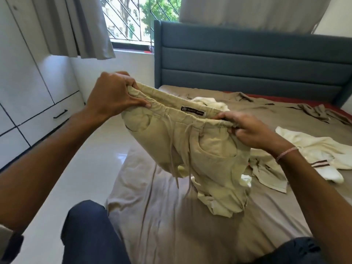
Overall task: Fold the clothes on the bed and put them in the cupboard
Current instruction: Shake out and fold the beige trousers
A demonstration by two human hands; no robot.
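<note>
Beige drawstring trousers (200, 149) hang above the bed (171, 216), waistband up and stretched wide, legs bunched on the sheet below. My left hand (114, 96) grips the left end of the waistband. My right hand (253, 130) pinches the right end. A cream garment with brown stripes (323, 155) lies on the bed to the right. A grey-brown garment (316, 111) is spread near the headboard, and another cream piece (209, 102) shows behind the waistband. The white cupboard (28, 82) stands at the left.
A blue padded headboard (247, 60) closes the far end of the bed. Glossy white floor (85, 159) runs between bed and cupboard. Grey curtains (76, 25) hang by a barred window. My dark-trousered knees (91, 235) are at the bed's near edge.
</note>
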